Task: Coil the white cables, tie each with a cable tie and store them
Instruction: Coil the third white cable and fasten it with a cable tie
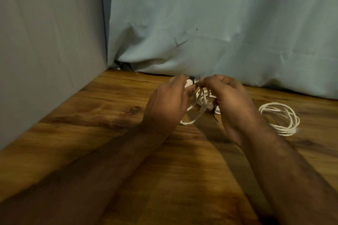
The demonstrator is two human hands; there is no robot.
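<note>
Wood tabletop (109, 115), cloth backdrop (201, 23). Left hand (164, 104) grips the white coil (198, 107), loops bunched; right hand (232, 100) pinches the black cable tie (193, 80) at 12 o'clock (probably cinching). Second coil (279, 118) at 3 o'clock, loose.

Wooden table (109, 118) with white cable on it

A loose white cable coil (281, 118) lies on the brown wood-grain surface at right (well apart from the edge); pale cloth (219, 23) meets the table's far edge.
</note>
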